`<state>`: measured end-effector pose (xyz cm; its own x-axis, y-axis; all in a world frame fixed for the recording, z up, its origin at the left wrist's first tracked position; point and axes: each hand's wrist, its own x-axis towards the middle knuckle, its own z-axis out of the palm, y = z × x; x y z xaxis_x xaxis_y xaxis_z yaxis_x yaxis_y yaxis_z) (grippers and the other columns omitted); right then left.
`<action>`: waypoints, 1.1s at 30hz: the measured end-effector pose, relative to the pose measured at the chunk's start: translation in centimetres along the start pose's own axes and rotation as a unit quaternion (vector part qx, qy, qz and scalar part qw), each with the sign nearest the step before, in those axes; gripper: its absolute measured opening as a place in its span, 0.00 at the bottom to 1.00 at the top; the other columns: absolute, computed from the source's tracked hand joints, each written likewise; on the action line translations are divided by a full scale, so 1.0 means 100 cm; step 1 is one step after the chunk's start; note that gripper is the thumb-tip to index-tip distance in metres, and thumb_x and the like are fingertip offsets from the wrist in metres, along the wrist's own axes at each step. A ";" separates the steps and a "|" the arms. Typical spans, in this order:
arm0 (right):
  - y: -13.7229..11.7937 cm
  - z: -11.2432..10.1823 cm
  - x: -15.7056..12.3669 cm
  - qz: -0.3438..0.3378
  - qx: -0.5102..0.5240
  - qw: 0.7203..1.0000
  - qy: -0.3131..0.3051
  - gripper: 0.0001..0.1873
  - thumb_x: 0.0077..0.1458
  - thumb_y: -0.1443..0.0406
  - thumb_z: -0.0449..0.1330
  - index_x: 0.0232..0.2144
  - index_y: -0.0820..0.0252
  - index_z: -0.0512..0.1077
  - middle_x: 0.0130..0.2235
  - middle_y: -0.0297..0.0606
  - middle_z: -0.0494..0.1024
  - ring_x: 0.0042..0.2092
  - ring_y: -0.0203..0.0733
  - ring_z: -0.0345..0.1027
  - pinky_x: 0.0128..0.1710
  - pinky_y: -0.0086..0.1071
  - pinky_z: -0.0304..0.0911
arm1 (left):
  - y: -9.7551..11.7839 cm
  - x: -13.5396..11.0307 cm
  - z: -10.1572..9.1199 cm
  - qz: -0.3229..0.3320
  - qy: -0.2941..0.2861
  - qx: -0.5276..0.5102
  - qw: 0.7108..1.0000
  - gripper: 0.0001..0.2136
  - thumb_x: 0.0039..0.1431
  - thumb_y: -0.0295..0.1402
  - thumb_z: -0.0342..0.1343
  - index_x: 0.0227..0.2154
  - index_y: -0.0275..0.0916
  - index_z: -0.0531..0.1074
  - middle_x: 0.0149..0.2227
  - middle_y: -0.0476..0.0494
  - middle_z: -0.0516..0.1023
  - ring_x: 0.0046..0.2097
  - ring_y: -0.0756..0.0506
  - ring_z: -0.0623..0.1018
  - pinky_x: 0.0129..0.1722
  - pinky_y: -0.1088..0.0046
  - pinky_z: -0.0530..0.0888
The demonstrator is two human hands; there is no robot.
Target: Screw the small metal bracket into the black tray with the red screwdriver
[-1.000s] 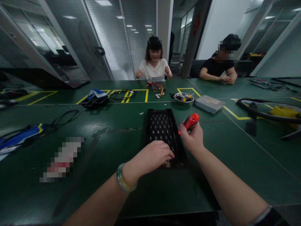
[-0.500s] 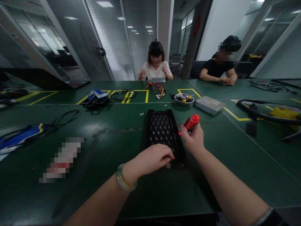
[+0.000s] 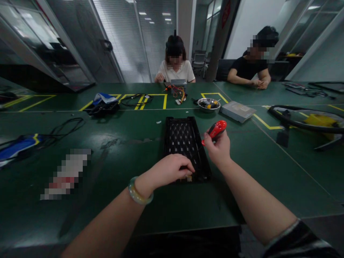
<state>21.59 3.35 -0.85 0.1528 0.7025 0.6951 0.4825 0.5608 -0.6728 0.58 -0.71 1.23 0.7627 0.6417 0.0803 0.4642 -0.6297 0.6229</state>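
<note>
one small pale part [image 3: 189,177] shows at the near end of your black panel [image 3: 181,138], which lies on the tabletop [image 3: 188,208]; your left hand [image 3: 170,167] curls beside it, fingers half bent, their grip unclear. your right hand [image 3: 219,150] clasps a red-and-black screwdriver [image 3: 219,126], shaft angled over the panel. work seems midway; what's finished or left can't be told.

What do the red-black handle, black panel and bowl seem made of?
Red-black handle: likely plastic, glossy, showing a bright highlight.
Black panel: probably moulded plastic, dark with a raised rim, though metal is possible.
Bowl: probably steel, shiny, with a reflective rim.
</note>
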 end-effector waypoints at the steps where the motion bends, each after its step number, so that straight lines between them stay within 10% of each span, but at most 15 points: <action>1: 0.000 0.000 0.000 0.001 0.001 1.000 0.000 0.08 0.54 0.61 0.61 0.34 0.56 0.66 0.28 0.31 0.70 0.26 0.36 0.62 0.27 0.35 0.60 | -0.001 0.000 -0.001 -0.004 0.003 -0.002 1.000 0.06 0.60 0.28 0.59 0.38 0.41 0.78 0.38 0.51 0.80 0.42 0.49 0.76 0.46 0.73 0.70; 33: -0.006 0.000 0.001 -0.004 0.002 1.000 -0.012 0.09 0.55 0.59 0.60 0.33 0.56 0.64 0.28 0.31 0.69 0.27 0.37 0.61 0.28 0.36 0.60 | -0.005 0.006 0.008 0.012 -0.014 0.021 1.000 0.06 0.59 0.31 0.61 0.38 0.45 0.81 0.36 0.52 0.82 0.42 0.47 0.72 0.46 0.70 0.68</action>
<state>21.35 3.06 -0.38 0.1276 0.7084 0.6941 0.4811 0.5678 -0.6680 1.13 -0.37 0.30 0.7859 0.6139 0.0738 0.4630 -0.6634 0.5878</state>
